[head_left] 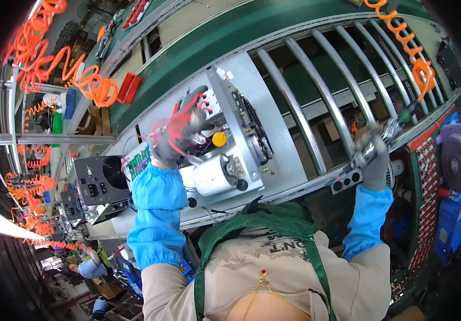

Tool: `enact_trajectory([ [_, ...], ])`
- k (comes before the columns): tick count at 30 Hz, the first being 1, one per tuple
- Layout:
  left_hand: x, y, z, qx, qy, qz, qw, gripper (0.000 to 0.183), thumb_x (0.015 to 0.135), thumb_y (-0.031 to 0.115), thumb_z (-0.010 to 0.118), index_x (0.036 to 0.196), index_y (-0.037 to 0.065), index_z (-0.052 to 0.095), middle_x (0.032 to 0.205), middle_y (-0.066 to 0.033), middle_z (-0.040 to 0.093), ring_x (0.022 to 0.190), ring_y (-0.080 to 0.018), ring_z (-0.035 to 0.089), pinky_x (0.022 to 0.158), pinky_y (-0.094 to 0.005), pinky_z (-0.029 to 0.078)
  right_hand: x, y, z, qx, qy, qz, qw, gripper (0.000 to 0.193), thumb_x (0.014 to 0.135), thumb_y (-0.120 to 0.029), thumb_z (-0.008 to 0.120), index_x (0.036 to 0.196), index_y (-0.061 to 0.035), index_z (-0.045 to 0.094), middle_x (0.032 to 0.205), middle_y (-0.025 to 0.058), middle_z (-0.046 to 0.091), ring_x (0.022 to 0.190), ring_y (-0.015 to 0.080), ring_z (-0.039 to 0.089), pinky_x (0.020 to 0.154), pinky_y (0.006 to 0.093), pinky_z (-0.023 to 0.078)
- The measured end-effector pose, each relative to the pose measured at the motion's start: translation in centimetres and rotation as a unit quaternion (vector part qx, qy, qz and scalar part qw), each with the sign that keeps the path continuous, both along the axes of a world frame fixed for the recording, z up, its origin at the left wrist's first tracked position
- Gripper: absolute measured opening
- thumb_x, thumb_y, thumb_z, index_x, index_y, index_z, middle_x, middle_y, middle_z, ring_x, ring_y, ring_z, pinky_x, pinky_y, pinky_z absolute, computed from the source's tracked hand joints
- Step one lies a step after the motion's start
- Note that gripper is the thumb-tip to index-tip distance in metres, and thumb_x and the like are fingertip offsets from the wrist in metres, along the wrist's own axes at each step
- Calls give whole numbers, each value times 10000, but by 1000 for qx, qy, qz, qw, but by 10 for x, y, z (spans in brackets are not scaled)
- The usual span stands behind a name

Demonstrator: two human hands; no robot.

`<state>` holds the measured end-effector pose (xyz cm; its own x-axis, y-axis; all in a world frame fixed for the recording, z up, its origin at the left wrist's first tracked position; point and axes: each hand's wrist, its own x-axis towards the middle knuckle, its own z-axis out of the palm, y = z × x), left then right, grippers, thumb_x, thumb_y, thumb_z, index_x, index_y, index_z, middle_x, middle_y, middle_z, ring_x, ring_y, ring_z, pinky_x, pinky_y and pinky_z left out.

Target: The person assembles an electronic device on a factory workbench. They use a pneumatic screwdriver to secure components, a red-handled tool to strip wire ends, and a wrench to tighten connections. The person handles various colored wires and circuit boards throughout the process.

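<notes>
My left hand (179, 134), in a grey glove, reaches over an open metal chassis (219, 99). Its fingers are closed around a bundle of red wires (176, 140). Beside that hand are a yellow round part (219, 139) and a silver cylinder (213, 176) within the chassis. Along the chassis's right side runs a black fan (256, 128). Off to the right, over the conveyor's near rail, my gloved right hand (374, 163) grips a shiny metal air screwdriver (367, 152). What lies between the right fingers is partly blurred.
The chassis rests on a grey board (278, 155) on the line; steel rollers (337, 96) stretch right. A black unit with a fan (102, 179) stands left. Orange coiled hoses (96, 88) hang at the far left. A rack of red parts (425, 198) and a purple fan (455, 158) are right.
</notes>
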<state>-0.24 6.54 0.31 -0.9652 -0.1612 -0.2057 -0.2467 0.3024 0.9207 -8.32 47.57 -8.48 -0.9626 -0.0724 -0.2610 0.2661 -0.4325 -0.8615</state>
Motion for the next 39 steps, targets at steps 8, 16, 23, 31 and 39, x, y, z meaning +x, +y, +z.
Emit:
enact_trajectory([
  [8,23,17,11,-89,110,-32,989,652,839,121,629,1404,37,315,1260,-176,522,1108,-240,551,906,-329,469,120,40,-97,69,-210,64,973,162,762,-188,679,819,-78,575,694,49,552,508,125,506,406,288,402],
  [16,94,8,36,5,41,-13,999,499,861,81,570,1331,-7,426,1221,-143,529,1114,-210,526,965,-344,423,145,65,-201,356,-169,54,918,255,680,-89,738,897,-69,605,749,-20,558,638,93,488,592,252,398],
  [23,139,5,38,-9,57,-14,998,431,882,134,572,1275,-18,482,1176,-113,565,1122,-199,528,982,-331,407,122,71,-241,364,-144,38,919,336,650,58,686,952,-39,576,759,-12,543,659,88,511,541,242,407],
  [31,183,25,3,10,78,139,987,306,859,114,589,1147,13,584,1055,-89,617,996,-179,584,857,-308,465,139,123,-300,488,-117,57,863,578,650,95,699,1188,-50,545,951,48,603,785,174,546,734,319,467],
  [39,223,49,-37,-38,121,208,970,291,882,156,592,1141,24,575,1026,-108,627,973,-199,606,849,-329,484,98,133,-355,506,-173,224,815,397,773,-55,654,1162,-72,580,904,99,614,750,222,565,650,364,468],
])
